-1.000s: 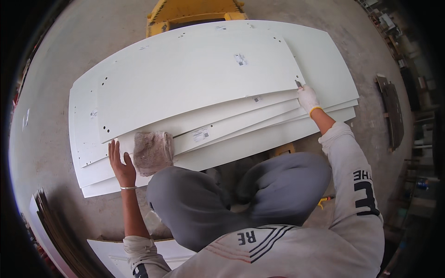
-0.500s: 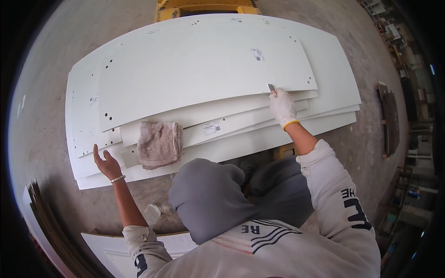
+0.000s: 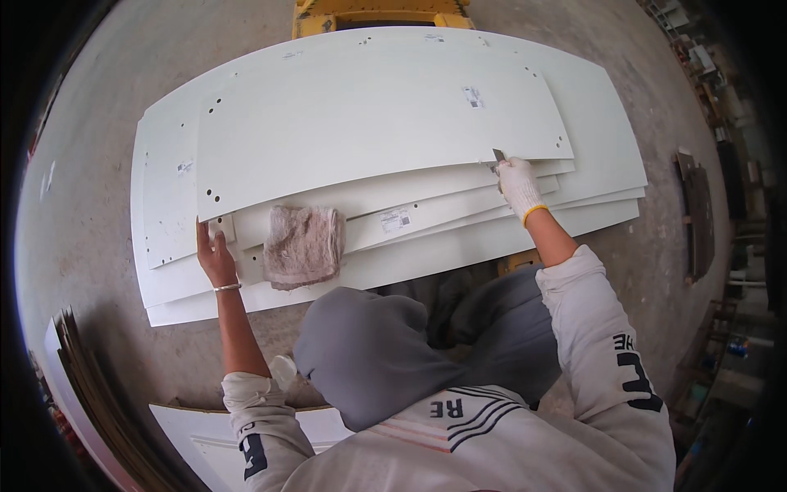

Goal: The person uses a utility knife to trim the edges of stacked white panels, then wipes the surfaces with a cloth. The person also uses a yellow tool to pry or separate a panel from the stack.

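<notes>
In a white knit glove with a yellow cuff, my right hand (image 3: 520,187) closes around a small flat-bladed scraper (image 3: 498,155). Its metal blade pokes out at the near edge of the top white panel (image 3: 361,123), toward the right end. My bare left hand (image 3: 216,261), with a bracelet at the wrist, is at that panel's near-left corner. Its fingers are stretched up and the thumb stands apart; whether they touch the corner I cannot tell. A folded pinkish-brown cloth (image 3: 304,248) lies between my hands, over the near edges of the lower panels (image 3: 451,234).
Beyond the stack shows a yellow metal frame (image 3: 381,16). Brown boards (image 3: 90,385) lean at the lower left, and another white panel (image 3: 193,430) lies near my left forearm. Dark boards (image 3: 697,217) stand at the right, before cluttered shelving.
My left hand has moved up and right to the top panel's corner. The scraper stays at the near edge in my right hand. The whole view has shifted slightly.
</notes>
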`<state>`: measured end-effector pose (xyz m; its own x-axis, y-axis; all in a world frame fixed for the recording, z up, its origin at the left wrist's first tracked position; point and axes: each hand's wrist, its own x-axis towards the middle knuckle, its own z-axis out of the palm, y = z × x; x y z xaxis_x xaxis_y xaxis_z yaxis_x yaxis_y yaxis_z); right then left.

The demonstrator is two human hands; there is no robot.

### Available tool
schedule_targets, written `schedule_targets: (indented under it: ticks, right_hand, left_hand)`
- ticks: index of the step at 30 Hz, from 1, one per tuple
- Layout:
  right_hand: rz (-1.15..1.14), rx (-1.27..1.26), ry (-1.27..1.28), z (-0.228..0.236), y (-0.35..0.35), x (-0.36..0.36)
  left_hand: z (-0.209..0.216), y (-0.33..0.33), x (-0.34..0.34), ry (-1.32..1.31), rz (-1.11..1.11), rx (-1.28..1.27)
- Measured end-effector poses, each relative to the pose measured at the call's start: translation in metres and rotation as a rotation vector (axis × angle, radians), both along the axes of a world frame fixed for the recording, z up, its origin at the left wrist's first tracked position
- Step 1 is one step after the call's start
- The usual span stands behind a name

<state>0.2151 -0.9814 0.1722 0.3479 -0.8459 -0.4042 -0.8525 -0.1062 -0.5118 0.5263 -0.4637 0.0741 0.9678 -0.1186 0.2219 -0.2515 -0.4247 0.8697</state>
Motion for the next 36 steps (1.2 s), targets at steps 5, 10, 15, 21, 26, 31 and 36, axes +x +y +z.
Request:
schedule_targets:
  ticks: [5,10,15,21,26,31,36]
  right_hand:
    - [0.107,-0.068,-0.075,-0.030,0.005,0.003]
    - [0.183,-0.182,0.037,-0.004,0.057,0.031]
    - [0.221,-0.112,0.120,0.028,0.124,0.074]
    - [0.047,-0.012,-0.151,-0.003,0.060,0.028]
    - [-0.118,0.134,-0.422,-0.007,0.021,-0.009]
    - [0.112,-0.247,-0.134,-0.025,0.034,0.005]
    - [-0.011,0.043,-0.280,-0.019,0.016,0.003]
  left_hand:
    - [-0.005,-0.010,-0.010,0.072,-0.094,-0.182]
    - [0.005,-0.020,-0.019,0.133,-0.130,-0.281]
    - [-0.002,-0.012,-0.016,0.141,-0.097,-0.265]
    - [-0.004,-0.014,-0.014,0.123,-0.087,-0.210]
    - [0.000,-0.017,-0.017,0.131,-0.074,-0.187]
    - [-0.002,-0.012,-0.014,0.157,-0.097,-0.213]
    - [-0.004,-0.009,-0.013,0.148,-0.098,-0.220]
